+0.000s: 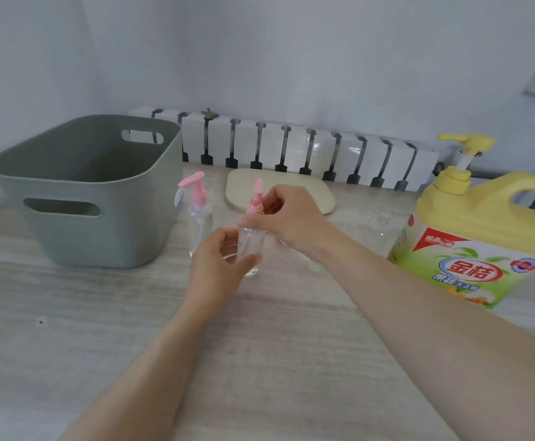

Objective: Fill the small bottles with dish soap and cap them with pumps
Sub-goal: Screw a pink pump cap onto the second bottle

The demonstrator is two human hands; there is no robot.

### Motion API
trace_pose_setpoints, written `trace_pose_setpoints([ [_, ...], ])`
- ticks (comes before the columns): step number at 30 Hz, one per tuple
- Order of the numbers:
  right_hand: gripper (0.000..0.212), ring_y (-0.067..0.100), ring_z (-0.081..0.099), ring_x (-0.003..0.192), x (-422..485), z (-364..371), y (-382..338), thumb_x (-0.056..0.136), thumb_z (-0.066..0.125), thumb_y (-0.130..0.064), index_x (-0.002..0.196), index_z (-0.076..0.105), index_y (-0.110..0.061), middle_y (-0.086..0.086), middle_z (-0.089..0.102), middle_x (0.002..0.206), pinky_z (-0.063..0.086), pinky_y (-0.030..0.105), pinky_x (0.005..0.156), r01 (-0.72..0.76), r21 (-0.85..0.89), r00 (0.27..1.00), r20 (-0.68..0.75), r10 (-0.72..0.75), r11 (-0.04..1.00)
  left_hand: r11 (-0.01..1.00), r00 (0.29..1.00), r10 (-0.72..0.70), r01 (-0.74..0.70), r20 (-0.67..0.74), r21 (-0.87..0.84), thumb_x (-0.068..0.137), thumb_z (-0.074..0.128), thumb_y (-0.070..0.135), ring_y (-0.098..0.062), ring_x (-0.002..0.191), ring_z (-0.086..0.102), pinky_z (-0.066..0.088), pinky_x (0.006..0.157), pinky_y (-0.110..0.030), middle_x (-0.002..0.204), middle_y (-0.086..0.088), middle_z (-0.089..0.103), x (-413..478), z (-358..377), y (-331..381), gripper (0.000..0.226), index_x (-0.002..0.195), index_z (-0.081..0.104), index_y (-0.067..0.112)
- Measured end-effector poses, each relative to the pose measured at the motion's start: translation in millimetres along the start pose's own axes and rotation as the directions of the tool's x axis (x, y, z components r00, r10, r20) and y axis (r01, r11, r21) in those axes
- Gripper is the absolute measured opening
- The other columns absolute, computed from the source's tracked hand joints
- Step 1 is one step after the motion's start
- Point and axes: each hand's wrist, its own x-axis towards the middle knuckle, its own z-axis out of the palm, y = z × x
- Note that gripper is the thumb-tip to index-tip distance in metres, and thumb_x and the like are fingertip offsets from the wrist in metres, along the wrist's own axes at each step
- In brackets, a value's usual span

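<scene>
At the table's middle my left hand (220, 261) grips a small clear bottle (253, 246) that stands upright. A pink pump (255, 198) sits on its neck, and my right hand (287, 218) pinches the pump's collar. To the left stands a second clear bottle (199, 230), capped with a pink pump (194, 189). An uncapped clear bottle (384, 230) stands to the right, beside the big yellow dish soap jug (482, 237) with its yellow pump.
A grey-green plastic basket (85, 192) stands at the left. A beige flat pad (279, 189) lies behind the bottles, in front of a white radiator (291, 148). The tabletop (101, 329) is pale wood grain.
</scene>
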Motion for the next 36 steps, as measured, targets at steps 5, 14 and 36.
trace_pose_setpoints([
  [5,0.023,0.005,0.047,0.055,-0.2,-1.3,0.6,0.072,0.081,-0.020,0.086,0.072,-0.005,0.006,0.062,0.071,0.036,0.013,0.046,0.006,0.045,0.998,0.066,-0.009,0.999,1.000,1.000,-0.005,0.005,0.010,-0.010,0.074,0.083,0.013,0.002,0.090,0.066,0.053,0.084,-0.022,0.094,0.013,0.071,2.0,0.9,0.4,0.033,0.099,0.064,0.026],
  [14,0.016,0.007,0.054,0.060,-5.3,-5.1,-1.6,0.072,0.081,-0.010,0.084,0.071,-0.012,0.011,0.071,0.093,0.039,0.013,0.054,0.017,0.124,0.995,0.097,-0.029,0.992,1.000,1.000,-0.010,0.010,0.003,-0.013,0.073,0.083,0.013,-0.001,0.092,0.066,0.054,0.087,-0.026,0.096,0.011,0.071,3.7,2.0,-1.6,0.035,0.101,0.064,0.023],
  [36,0.018,0.014,0.058,0.070,-4.1,-12.2,-3.1,0.073,0.079,-0.015,0.090,0.075,-0.013,0.012,0.072,0.090,0.051,0.032,0.069,0.070,0.018,0.993,0.092,-0.072,0.997,1.000,1.000,-0.005,0.005,0.013,-0.018,0.074,0.083,0.013,0.001,0.092,0.066,0.054,0.084,-0.023,0.095,0.012,0.071,1.9,1.7,-1.2,0.033,0.098,0.064,0.026],
])
